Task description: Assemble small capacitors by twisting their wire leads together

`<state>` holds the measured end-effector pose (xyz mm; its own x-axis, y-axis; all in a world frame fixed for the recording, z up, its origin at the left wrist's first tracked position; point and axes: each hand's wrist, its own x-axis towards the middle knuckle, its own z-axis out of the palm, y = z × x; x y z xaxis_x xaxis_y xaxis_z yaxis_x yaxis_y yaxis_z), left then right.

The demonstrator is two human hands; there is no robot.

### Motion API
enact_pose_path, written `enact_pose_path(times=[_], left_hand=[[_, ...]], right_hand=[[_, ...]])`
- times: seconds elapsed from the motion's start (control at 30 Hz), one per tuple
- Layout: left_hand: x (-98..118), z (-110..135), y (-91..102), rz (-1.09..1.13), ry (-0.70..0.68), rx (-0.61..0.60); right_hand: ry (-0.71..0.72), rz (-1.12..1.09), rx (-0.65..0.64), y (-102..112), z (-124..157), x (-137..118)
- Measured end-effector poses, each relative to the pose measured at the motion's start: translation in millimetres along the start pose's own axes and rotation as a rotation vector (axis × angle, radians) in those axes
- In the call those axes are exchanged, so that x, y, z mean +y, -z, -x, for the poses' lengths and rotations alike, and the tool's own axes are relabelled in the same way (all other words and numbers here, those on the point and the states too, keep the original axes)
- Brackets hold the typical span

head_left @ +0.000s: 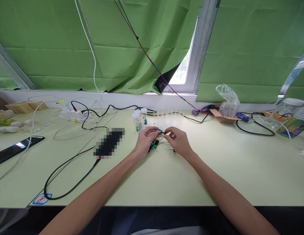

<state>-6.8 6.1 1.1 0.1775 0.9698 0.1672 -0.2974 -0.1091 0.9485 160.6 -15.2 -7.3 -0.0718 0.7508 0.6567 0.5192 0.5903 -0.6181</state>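
My left hand [145, 139] and my right hand [177, 141] meet over the middle of the table. Between the fingertips of my left hand is a small blue piece [160, 131]. A small black piece [164, 133] is pinched by my right thumb and fingers, against the blue one; whether the two are joined I cannot tell. Below the hands lies a pile of small green, black and blue parts [155, 143], partly hidden by my left hand. Thin metal rods [168, 148] rest beside it. Clear tubes with white caps [136, 120] stand just behind my left hand.
More clear tubes [168, 119] stand behind my hands. A blurred dark device [109, 143] with a black cable [68, 192] lies left. Farther left are a power strip [72, 115] and a dark flat phone-like object [19, 150]. A cardboard box [224, 117] and plastic jars [292, 106] are at right.
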Motion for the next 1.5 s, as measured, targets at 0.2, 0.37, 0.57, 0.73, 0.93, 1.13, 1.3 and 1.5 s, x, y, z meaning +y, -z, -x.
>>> enact_pose_path(times=[0.2,0.37,0.57,0.73,0.93,1.13,1.3,1.5], left_hand=[[-1.4,-1.3,3.0,-0.054,-0.040,-0.024],[2.1,0.0,1.4,-0.166,-0.086,-0.020],[5.2,1.9,-1.8,-0.213,-0.125,-0.024],[2.2,2.1,-1.2,-0.249,-0.162,-0.046],[0.7,3.7,-3.8,-0.252,-0.173,-0.032],[-1.7,2.4,-0.9,-0.314,-0.206,-0.022],[-2.7,0.7,0.2,-0.333,-0.232,-0.017],[1.9,2.1,-2.0,-0.328,-0.217,-0.033]], right_hand=[[-0.063,-0.066,0.004,0.4,-0.6,-3.2],[-0.149,-0.144,0.015,-0.7,-0.6,-2.7],[-0.251,-0.276,0.011,-2.2,-1.2,0.1],[-0.326,-0.390,0.016,-1.5,-2.3,1.7],[-0.415,-0.519,-0.021,-2.0,-2.7,1.2],[-0.468,-0.577,-0.049,-2.1,-2.9,0.1],[-0.469,-0.559,-0.052,-1.1,-2.8,-1.5],[-0.459,-0.566,-0.049,-0.5,-3.2,-3.3]])
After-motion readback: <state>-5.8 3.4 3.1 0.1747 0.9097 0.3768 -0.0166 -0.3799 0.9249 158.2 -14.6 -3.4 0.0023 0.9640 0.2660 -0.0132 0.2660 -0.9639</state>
